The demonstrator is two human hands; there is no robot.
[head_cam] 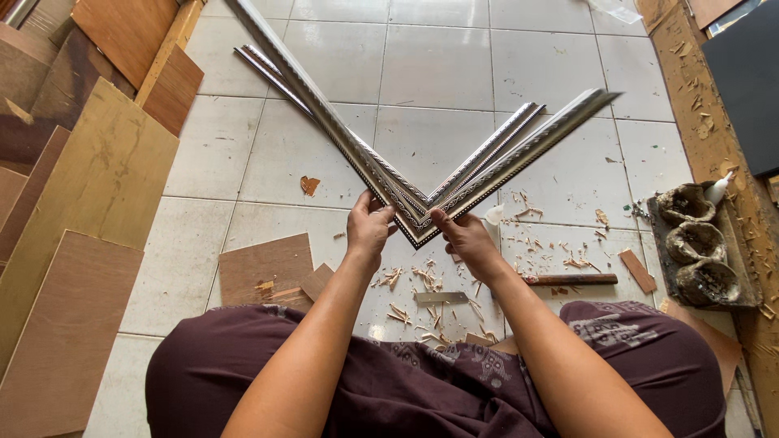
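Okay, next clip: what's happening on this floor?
A person seated on a tiled floor presses two silver frame mouldings together into a mitred corner. The left hand and right hand pinch either side of the joint. Wood shavings, a metal blade and a wooden-handled tool lie nearby; plywood offcuts are stacked at left.
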